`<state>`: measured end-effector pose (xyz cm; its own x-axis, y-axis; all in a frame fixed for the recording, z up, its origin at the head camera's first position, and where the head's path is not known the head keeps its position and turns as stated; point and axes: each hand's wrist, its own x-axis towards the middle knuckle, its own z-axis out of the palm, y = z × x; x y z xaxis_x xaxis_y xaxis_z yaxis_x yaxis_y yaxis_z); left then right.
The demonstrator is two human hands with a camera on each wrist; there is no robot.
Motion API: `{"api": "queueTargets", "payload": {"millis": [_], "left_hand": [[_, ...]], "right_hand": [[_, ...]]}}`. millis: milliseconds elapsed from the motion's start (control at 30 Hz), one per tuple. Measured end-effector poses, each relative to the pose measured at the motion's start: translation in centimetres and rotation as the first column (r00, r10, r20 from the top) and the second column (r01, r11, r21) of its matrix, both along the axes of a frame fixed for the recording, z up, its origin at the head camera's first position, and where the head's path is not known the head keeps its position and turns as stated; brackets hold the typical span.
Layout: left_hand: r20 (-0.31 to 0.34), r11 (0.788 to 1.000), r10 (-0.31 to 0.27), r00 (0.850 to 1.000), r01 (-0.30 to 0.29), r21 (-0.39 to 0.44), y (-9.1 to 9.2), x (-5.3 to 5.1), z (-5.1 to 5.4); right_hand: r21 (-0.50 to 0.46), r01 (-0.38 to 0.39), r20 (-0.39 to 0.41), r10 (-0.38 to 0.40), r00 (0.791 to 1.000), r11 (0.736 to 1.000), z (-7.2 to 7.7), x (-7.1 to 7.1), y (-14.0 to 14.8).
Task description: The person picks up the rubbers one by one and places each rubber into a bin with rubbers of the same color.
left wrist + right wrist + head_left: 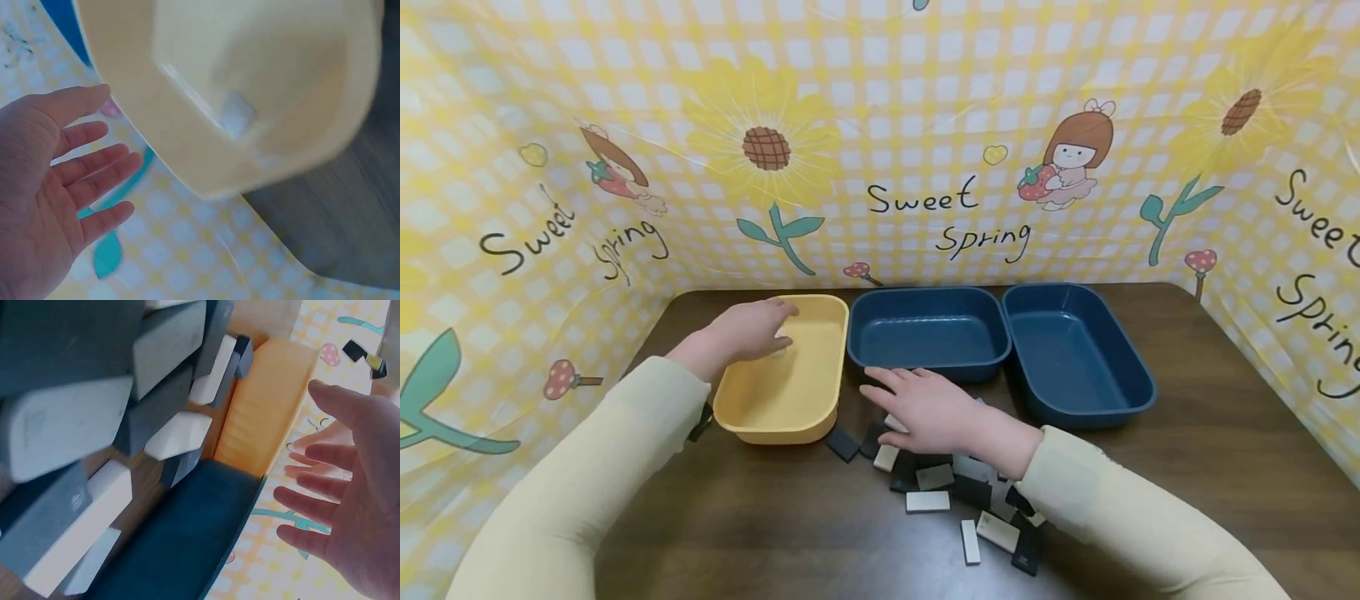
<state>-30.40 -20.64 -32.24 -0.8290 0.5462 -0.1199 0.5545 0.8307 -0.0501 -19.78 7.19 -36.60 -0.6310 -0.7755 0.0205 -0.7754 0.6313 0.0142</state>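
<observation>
My left hand (748,329) hovers over the yellow bin (805,379), fingers spread loosely and holding nothing. In the left wrist view a blurred whitish block (236,115) shows inside the bin; whether it rests on the floor is unclear. My right hand (928,412) is above a pile of small rectangular blocks, its fingers extended and apart, with nothing in its grasp. The pile mixes white blocks (927,502), grey blocks (935,477) and black blocks (1026,554). The right hand and forearm hide part of it.
Two dark blue bins stand right of the yellow one: a middle bin (928,333) set crosswise and a right bin (1075,358) set lengthwise. All sit on a brown wooden table (760,517). A patterned cloth (917,125) rises behind and at both sides.
</observation>
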Motion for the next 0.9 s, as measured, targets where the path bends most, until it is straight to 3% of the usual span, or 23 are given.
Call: {"api": "queueTargets", "payload": {"millis": [200,367,667,900], "left_hand": [[-0.01,0.994,-0.096,0.995,0.096,0.047,2.4,1.9,-1.0],[0.039,0.993,-0.104,0.994,0.102,0.052,4.0,3.0,-1.7],[0.139,0.994,-0.111,0.984,0.108,0.033,5.0,3.1,-2.7],[0.155,0.994,-0.113,0.982,0.111,0.017,4.8,3.4,-3.2]], "right_hand": [[0.027,-0.025,-0.015,0.025,1.0,0.999,-1.0,0.3,0.2],[0.027,-0.033,-0.035,0.034,0.999,0.999,-2.1,0.5,0.1],[0.011,-0.017,-0.039,0.018,0.999,1.0,-2.9,0.5,-1.9],[0.029,0.019,0.058,-0.021,0.998,0.999,-3.5,0.4,-2.6]]}}
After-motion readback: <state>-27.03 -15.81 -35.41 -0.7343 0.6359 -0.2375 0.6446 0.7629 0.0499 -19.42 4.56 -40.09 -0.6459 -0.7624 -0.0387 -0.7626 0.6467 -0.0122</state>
